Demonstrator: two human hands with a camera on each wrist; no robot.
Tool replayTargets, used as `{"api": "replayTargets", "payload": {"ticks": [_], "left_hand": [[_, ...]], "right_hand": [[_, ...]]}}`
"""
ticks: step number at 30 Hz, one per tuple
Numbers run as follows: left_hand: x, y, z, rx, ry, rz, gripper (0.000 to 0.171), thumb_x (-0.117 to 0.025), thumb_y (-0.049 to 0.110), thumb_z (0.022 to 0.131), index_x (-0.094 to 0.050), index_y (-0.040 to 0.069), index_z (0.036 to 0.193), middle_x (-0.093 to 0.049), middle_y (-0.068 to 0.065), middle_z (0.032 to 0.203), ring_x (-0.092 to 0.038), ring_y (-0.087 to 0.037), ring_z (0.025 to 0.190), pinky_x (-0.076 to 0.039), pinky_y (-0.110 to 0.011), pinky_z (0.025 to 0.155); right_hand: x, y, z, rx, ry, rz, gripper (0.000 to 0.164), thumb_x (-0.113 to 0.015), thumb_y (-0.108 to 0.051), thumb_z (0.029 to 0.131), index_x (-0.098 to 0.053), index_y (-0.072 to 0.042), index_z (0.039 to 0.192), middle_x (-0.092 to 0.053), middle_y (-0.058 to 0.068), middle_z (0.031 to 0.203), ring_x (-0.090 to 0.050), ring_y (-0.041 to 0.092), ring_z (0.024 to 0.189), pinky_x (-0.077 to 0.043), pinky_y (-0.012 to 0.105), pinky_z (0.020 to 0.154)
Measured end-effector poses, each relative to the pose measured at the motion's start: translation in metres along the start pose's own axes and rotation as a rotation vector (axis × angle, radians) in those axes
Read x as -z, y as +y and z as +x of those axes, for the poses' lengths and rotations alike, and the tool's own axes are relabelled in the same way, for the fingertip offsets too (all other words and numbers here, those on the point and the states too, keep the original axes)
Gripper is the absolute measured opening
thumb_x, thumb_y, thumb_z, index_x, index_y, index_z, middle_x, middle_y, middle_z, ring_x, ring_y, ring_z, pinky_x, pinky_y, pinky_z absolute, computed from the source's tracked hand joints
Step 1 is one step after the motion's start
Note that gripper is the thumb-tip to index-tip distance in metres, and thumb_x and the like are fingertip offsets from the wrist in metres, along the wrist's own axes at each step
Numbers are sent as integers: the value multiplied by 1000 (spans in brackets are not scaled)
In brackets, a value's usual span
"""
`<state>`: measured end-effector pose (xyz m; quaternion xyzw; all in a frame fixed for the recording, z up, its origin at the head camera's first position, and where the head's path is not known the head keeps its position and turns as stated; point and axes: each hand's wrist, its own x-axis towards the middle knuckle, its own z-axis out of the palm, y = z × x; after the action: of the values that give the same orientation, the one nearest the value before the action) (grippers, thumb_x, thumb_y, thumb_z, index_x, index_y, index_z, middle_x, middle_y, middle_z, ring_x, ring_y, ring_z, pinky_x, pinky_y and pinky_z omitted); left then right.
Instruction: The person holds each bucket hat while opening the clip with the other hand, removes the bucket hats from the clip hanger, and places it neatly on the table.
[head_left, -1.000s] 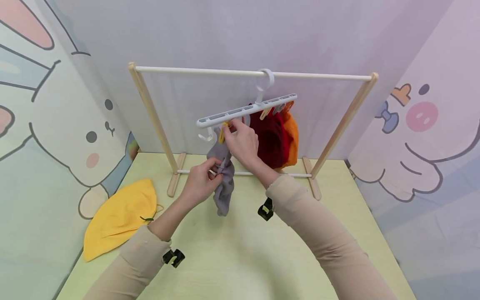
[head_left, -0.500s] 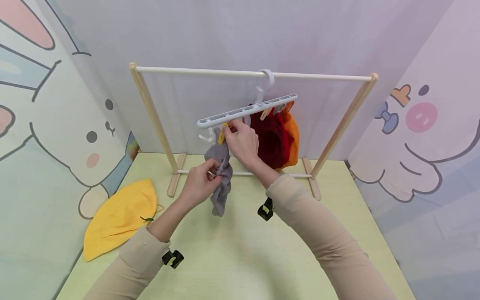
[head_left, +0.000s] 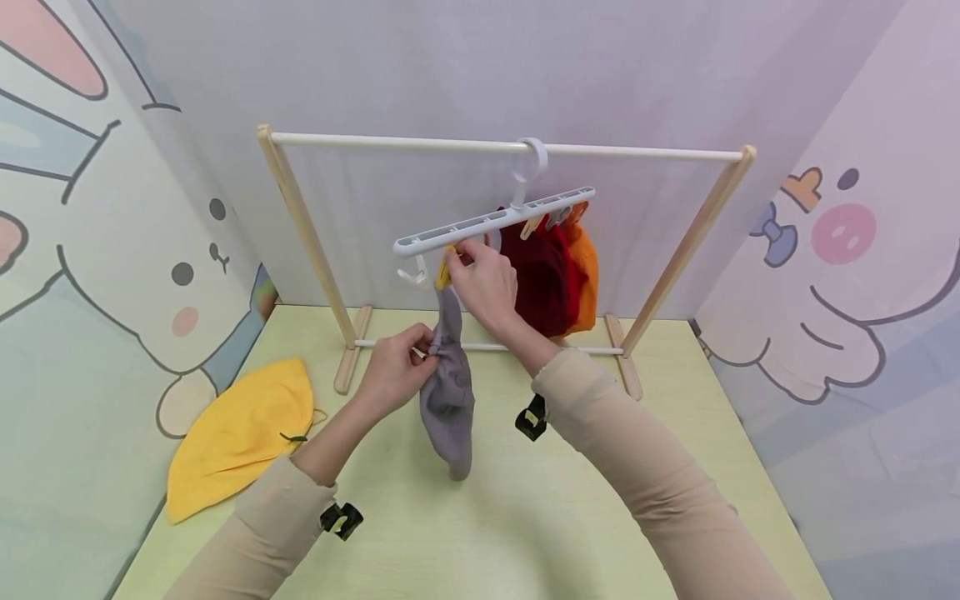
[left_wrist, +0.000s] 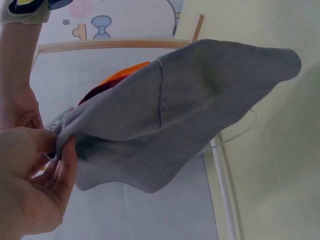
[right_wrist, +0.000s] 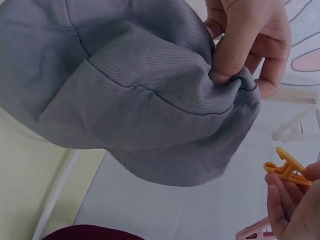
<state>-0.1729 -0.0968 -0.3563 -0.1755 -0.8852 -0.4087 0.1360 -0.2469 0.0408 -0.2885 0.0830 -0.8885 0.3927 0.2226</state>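
Note:
A grey fabric hat [head_left: 450, 400] with stitched seams hangs from my left hand [head_left: 393, 367], whose thumb and fingers pinch its edge. Higher up, my right hand [head_left: 487, 283] pinches a yellow clothespin [right_wrist: 290, 167] just under the near end of a white clip hanger [head_left: 495, 221]. In the right wrist view the clothespin stands apart from the hat, with no cloth in it. Left of it, a white clip [head_left: 413, 272] dangles from the hanger's end. Dark red [head_left: 536, 275] and orange [head_left: 583, 275] fabric pieces hang by clips at the far end.
The hanger's ring hooks over the white rail [head_left: 397, 142] of a wooden-legged rack [head_left: 678, 250]. On the pale green tabletop [head_left: 495, 533], a yellow hat [head_left: 243, 433] lies at the left. Cartoon-printed cloth walls [head_left: 840, 275] enclose the back and sides.
The grey hat has opened out and hangs lower, its upper part shifting from left of the clothespin to beneath it. My left hand moved slightly left; my right hand stays at the clothespin.

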Motion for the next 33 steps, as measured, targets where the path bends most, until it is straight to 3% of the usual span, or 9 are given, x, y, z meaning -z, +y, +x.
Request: {"api": "replayTargets", "payload": {"ticks": [13,33], "left_hand": [[6,-6,-4,14,-21,33,14,-61,2,71,-57,7,83,-62,-5,74,-54,-10,57,-45,-21,51],[20,-12,-8,38,-50,110,13,-61,5,72,-59,8,85,-62,-4,74,-54,-11,58,-45,-24,54]], "right_hand": [[1,0,1,32,-52,-14,20,-55,-38,79,-65,-22,85,-65,-9,72,-56,5,63,-40,23,54],[2,2,0,17,-90,-39,17,-56,-41,76,-61,-26,82,-64,-12,73,-57,6,67,-41,26,59]]}}
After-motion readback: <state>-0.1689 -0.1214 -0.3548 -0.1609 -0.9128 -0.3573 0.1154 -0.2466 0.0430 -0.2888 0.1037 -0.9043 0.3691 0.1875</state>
